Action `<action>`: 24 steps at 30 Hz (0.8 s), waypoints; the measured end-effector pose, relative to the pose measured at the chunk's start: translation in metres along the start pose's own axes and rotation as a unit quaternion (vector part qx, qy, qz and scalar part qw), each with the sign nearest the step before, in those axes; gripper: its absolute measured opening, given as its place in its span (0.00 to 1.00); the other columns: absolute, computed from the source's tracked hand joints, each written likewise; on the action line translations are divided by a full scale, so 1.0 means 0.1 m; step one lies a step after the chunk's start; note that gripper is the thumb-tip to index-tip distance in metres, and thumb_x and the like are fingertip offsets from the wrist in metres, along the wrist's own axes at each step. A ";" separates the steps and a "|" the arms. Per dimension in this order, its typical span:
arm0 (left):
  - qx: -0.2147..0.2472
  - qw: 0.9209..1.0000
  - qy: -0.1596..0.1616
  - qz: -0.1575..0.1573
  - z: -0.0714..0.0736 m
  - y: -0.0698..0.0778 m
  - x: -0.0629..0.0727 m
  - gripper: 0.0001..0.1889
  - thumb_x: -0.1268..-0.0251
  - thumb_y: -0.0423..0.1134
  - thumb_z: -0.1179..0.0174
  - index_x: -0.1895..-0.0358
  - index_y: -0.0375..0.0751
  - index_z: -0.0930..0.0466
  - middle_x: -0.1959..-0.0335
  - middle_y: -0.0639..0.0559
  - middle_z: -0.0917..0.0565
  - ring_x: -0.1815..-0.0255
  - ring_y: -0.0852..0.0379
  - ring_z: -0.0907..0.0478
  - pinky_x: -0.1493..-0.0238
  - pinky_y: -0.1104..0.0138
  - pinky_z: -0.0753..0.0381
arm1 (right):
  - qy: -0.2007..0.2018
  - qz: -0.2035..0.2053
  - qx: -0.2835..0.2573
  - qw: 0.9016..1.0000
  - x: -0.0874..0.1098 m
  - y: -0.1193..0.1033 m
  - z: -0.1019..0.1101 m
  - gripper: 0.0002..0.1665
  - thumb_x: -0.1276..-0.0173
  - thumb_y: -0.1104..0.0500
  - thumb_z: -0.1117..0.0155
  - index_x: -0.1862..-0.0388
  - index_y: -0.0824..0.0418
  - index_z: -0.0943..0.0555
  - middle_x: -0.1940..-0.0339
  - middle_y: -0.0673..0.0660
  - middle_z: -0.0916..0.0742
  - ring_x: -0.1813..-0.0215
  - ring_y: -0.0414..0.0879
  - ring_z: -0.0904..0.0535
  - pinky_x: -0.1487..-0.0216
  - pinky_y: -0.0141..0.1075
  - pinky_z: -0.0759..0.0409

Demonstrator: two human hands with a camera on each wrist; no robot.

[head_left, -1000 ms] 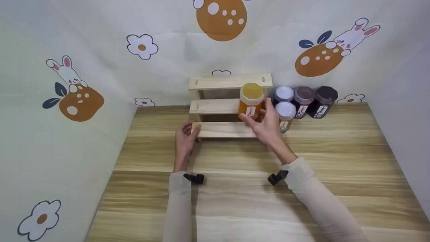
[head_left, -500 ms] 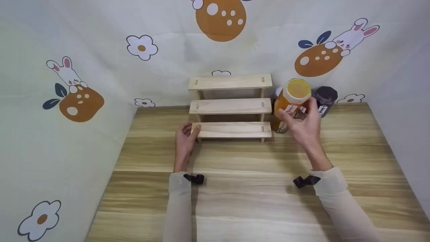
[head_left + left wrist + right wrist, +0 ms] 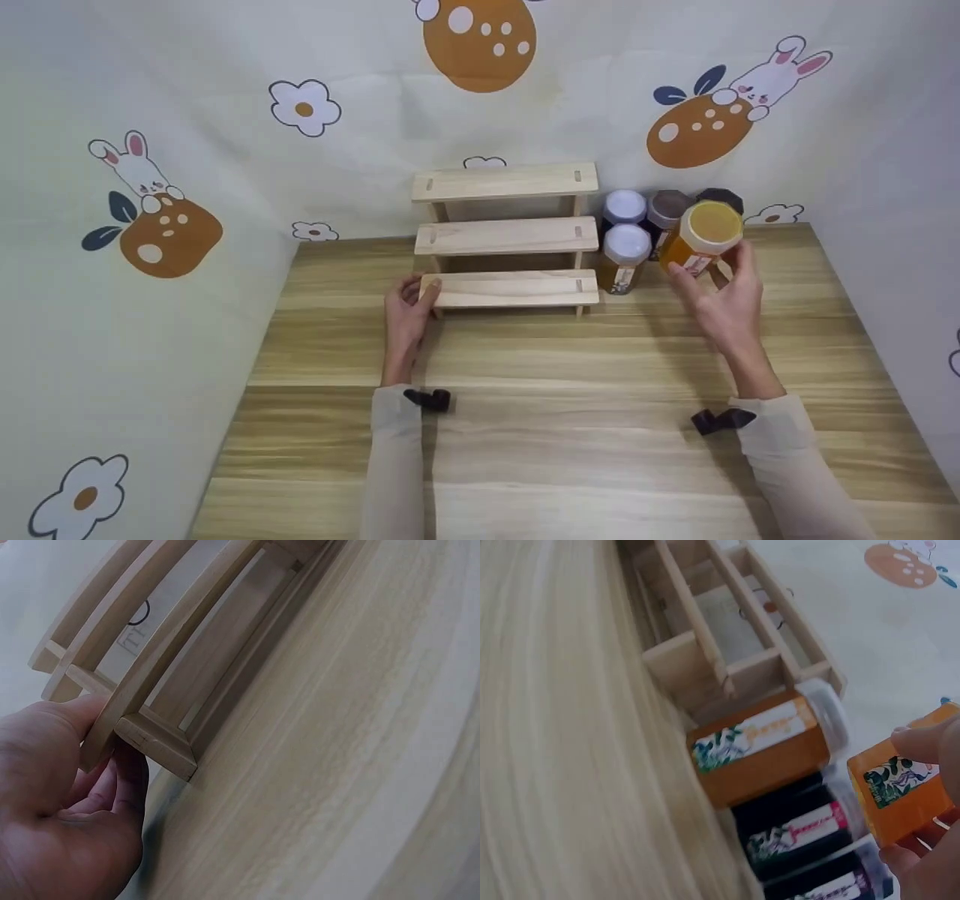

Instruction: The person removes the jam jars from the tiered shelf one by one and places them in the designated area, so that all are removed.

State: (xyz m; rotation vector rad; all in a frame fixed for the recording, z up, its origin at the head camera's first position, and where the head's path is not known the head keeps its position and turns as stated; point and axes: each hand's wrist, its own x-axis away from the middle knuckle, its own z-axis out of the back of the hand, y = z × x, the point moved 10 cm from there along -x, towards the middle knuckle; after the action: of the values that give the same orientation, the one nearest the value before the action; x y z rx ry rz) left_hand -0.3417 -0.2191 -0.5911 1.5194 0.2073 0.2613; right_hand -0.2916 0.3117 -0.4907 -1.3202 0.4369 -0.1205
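Note:
In the head view my right hand [image 3: 726, 304] holds an octagonal jar of amber contents with a yellow top [image 3: 697, 238], thumb on its near side and fingers on the far side. The right wrist view has this amber jar [image 3: 904, 784] raised to about the lid height of the standing jars. My left hand [image 3: 406, 315] pinches the left end of the lowest step of a three-step wooden rack [image 3: 510, 291], thumb above. In the left wrist view the fingers curl beneath that step [image 3: 112, 720]. All three steps are bare.
Right of the rack stand an amber jar with a white lid [image 3: 622, 262], a dark jar with a white lid [image 3: 624, 210] and a brown-lidded jar [image 3: 670, 208]. A black-lidded jar [image 3: 721, 199] is partly hidden behind the held one. A patterned cloth wall [image 3: 375, 150] rises behind.
My right hand has carried the amber jar rightward, from over the rack's right side, past the white-lidded jars, to before the black-lidded jar. My left hand keeps its grip on the rack.

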 end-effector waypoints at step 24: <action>-0.003 1.000 -0.004 0.011 0.00 -0.01 0.01 0.27 0.28 0.43 0.26 0.34 0.33 0.23 0.40 0.40 0.17 0.38 0.49 0.19 0.40 0.64 0.18 | -0.134 -0.036 0.115 0.984 -0.05 0.64 -0.19 0.51 0.35 0.60 0.16 0.22 0.69 0.38 0.23 0.74 0.23 0.20 0.68 0.27 0.18 0.60 0.31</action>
State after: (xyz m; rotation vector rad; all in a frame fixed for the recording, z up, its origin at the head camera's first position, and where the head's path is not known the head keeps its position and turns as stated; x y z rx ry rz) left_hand -0.3406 -0.2189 -0.5917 1.5169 0.1843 0.2725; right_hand -0.3136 0.3120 -0.5541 -1.1047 0.1414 -0.0502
